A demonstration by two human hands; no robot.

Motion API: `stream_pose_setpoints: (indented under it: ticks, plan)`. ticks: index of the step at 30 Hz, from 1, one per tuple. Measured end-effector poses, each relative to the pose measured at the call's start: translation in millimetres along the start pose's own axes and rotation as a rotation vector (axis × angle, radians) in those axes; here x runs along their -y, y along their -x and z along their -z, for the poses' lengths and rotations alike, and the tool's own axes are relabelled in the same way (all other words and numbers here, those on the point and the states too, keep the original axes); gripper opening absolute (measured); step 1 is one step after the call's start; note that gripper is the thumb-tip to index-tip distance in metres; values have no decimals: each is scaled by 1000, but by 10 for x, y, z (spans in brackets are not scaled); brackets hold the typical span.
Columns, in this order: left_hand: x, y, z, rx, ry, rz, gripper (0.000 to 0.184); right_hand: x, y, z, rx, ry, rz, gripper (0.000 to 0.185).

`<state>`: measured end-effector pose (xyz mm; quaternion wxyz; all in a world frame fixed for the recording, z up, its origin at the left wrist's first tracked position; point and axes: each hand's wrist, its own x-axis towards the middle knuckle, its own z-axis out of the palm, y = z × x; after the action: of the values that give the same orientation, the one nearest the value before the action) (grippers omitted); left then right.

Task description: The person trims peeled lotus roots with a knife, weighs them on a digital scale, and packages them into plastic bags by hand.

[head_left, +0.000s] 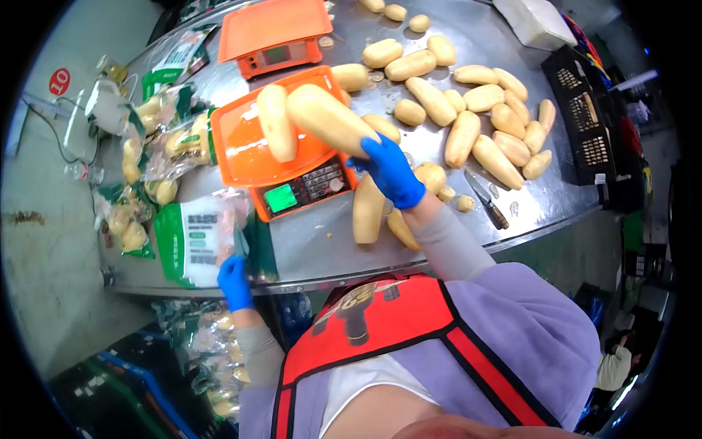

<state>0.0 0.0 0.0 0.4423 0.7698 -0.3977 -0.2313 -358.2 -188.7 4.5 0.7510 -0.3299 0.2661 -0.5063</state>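
Note:
My right hand [390, 173], in a blue glove, grips the lower end of a large pale peeled root vegetable [329, 121] over the orange scale [238, 157]. Another peeled piece [276, 124] lies on the scale's tray, left of the held one. Below the tray the scale's display glows green. My left hand [234, 280], also gloved in blue, has its fingers closed at the edge of a green and white plastic bag [191, 241] lying flat at the table's front left.
Many peeled pieces [462, 139] lie at the right, beside a knife [488, 199]. A second orange scale [276, 33] stands behind. Filled bags [183, 143] lie at the left. A black crate [578, 113] stands at the right edge. A person's hand [623, 342] shows far right.

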Motion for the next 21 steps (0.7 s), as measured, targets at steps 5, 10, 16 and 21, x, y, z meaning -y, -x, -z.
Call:
stream_pose_setpoints:
  ticks: [5, 10, 16, 21]
  plan:
    - [132, 674, -1505, 35, 126, -78, 14, 255, 622, 339, 241, 44, -379, 62]
    - [-182, 705, -1365, 24, -8, -141, 16, -266, 864, 86, 308, 136, -627, 58]
    - [-92, 577, -1183, -78, 473, 172, 15, -454, 864, 145, 501, 742, -220, 63]
    - [-431, 686, -1333, 96, 18, -256, 5, -580, 801, 85, 501, 922, -105, 68]
